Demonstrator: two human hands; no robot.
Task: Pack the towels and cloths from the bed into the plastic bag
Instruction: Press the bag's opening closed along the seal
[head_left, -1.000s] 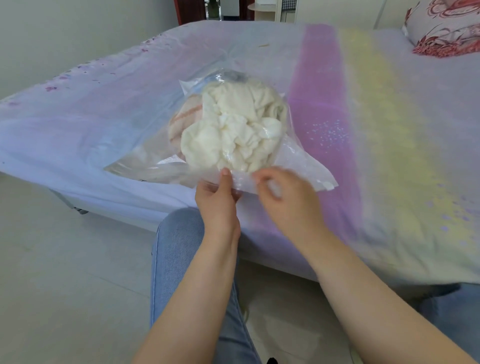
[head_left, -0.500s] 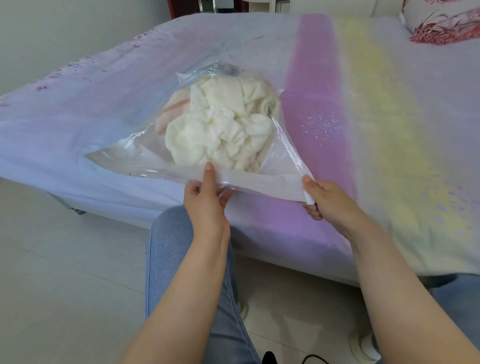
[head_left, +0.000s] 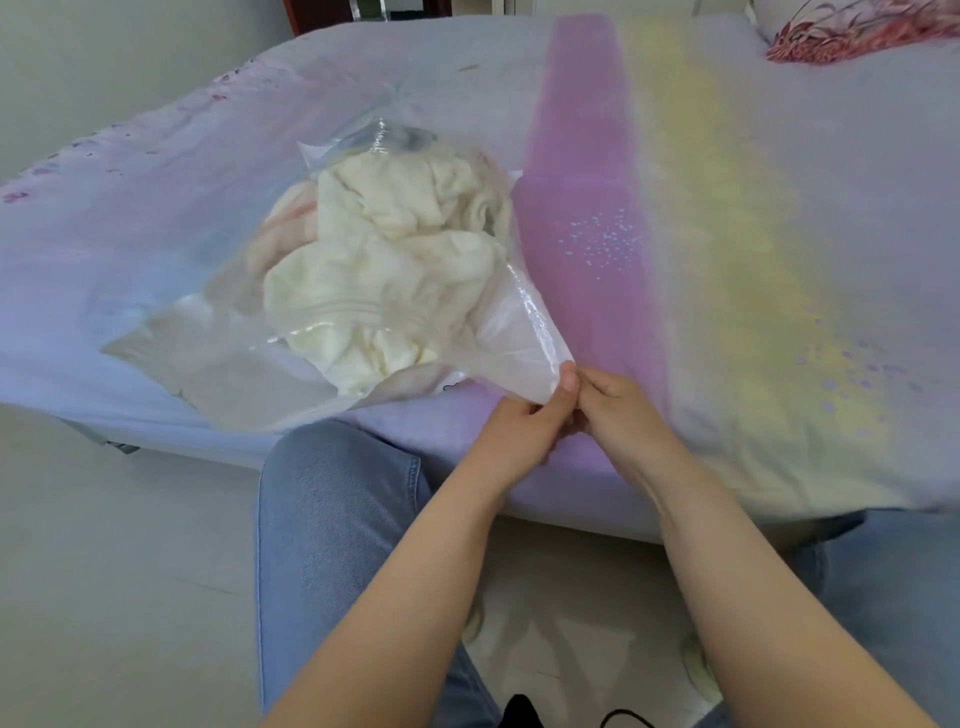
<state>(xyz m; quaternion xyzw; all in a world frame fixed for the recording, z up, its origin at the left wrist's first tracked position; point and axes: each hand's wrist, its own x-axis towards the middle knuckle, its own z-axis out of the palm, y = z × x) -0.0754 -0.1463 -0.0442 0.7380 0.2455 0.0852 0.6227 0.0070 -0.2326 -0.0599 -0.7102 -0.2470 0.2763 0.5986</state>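
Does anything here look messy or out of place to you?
Nothing is spilled or damaged. The white cloths are crumpled in a lump inside the clear plastic bag rather than folded. Both the left hand and right hand pinch one corner of the bag on the bed.

The bed (head_left: 727, 312) wears a pale sheet with a purple band and a yellow band running near to far — on its near left part lies the clear plastic bag (head_left: 218, 332); a red-patterned pillow (head_left: 857, 31) sits far right
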